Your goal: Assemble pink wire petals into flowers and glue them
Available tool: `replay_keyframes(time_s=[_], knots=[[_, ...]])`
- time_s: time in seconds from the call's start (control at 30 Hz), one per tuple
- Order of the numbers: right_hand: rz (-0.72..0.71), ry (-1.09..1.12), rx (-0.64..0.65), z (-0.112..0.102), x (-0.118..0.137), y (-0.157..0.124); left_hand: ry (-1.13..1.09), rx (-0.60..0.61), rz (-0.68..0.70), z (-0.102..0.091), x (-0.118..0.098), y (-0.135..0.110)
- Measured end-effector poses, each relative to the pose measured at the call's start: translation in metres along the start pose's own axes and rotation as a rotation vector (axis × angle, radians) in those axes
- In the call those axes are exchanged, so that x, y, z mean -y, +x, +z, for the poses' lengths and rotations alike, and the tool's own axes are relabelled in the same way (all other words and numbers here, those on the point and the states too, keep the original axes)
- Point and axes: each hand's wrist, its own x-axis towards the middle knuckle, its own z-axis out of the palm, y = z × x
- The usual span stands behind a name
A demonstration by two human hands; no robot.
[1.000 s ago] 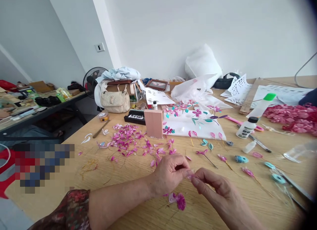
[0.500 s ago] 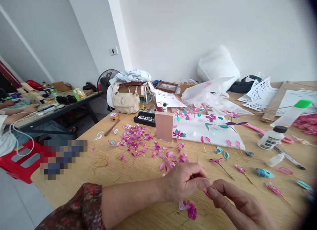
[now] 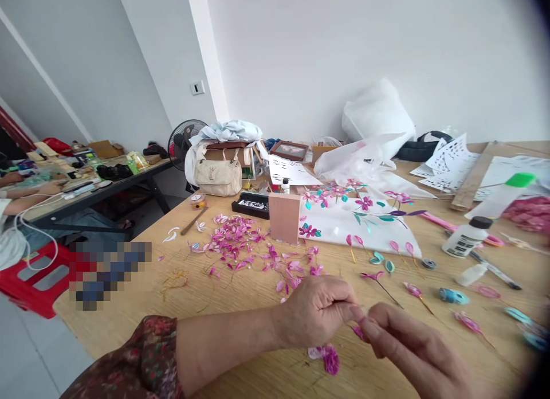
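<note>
Hardly anything shifted: left hand (image 3: pixel 318 310) and right hand (image 3: pixel 412 347) stayed clamped on one pink petal (image 3: pixel 358 331); just below that grip lay a pink flower (image 3: pixel 329 358).

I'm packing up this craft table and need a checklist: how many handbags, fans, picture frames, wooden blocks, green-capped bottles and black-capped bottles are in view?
Handbag: 1
Fan: 1
Picture frame: 1
Wooden block: 1
Green-capped bottle: 1
Black-capped bottles: 2
Total: 7
</note>
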Motion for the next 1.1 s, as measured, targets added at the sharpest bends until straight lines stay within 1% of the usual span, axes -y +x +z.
replay_keyframes(time_s=[0.07,0.1,0.17,0.23,0.27,0.33,0.43,0.57,0.63,0.7,0.77,0.83,0.9,0.97,1.03,1.1], knots=[[0.108,0.149,0.037,0.000,0.007,0.002,0.023,0.005,0.011,-0.002,-0.001,0.000],[0.138,0.200,0.040,0.001,0.009,0.003,0.016,0.002,-0.010,-0.002,0.000,0.000],[0.163,0.255,0.018,0.003,0.012,0.004,-0.059,-0.004,-0.103,-0.003,0.001,0.000],[0.171,0.273,-0.008,0.004,0.012,0.004,-0.188,-0.008,-0.207,-0.003,0.003,0.000],[0.173,0.280,-0.014,0.005,0.011,0.004,-0.245,-0.004,-0.241,-0.003,0.003,0.000],[0.175,0.279,-0.015,0.006,0.010,0.004,-0.302,0.016,-0.256,-0.002,0.004,-0.001],[0.156,0.224,-0.018,0.007,0.009,0.003,-0.269,0.043,-0.234,0.000,0.005,-0.001],[0.093,0.077,-0.013,0.010,0.011,0.001,-0.061,0.004,-0.175,0.003,0.005,0.000],[0.018,-0.064,-0.052,0.010,0.013,-0.001,0.049,-0.001,-0.125,0.004,0.006,-0.001],[-0.098,-0.207,-0.107,0.010,0.013,-0.003,0.132,-0.010,-0.075,0.004,0.005,-0.002],[-0.181,-0.279,-0.114,0.009,0.014,-0.005,0.168,-0.013,-0.043,0.003,0.005,-0.002],[-0.178,-0.263,-0.075,0.007,0.014,-0.005,0.172,-0.009,-0.032,0.002,0.005,-0.003],[-0.132,-0.209,-0.042,0.006,0.015,-0.004,0.177,-0.015,-0.029,0.001,0.004,-0.003],[-0.099,-0.143,-0.043,0.006,0.015,-0.002,0.190,-0.028,-0.027,0.001,0.004,-0.003],[-0.066,-0.056,-0.049,0.006,0.014,0.000,0.188,-0.019,-0.011,0.001,0.004,-0.004],[0.002,0.081,-0.016,0.007,0.013,0.002,0.191,-0.005,0.024,0.001,0.003,-0.006]])
